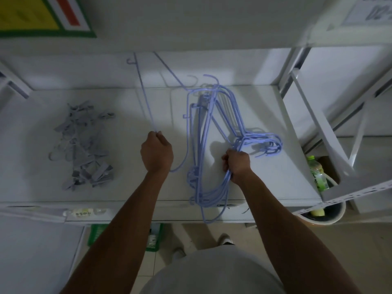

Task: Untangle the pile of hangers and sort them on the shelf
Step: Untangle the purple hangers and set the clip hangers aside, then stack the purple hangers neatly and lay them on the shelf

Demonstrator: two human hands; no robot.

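A tangle of several light blue hangers (203, 132) lies on the white shelf (131, 187), from the back middle down past the front edge. My right hand (236, 164) grips a bundle of these blue hangers near their necks, with their hooks fanning out to the right of it. My left hand (156, 152) grips one single blue hanger (146, 98), whose thin bar runs up and away toward the back wall and whose other end curves out below my wrist. A heap of grey clip hangers (81, 145) sits on the left of the shelf, apart from both hands.
A white metal rack frame (331, 132) stands to the right of the shelf. A green-capped bottle (317, 172) and a round bin (326, 215) sit low on the right. A green basket (99, 234) is on the floor under the shelf. A yellow and green poster (42, 15) hangs at top left.
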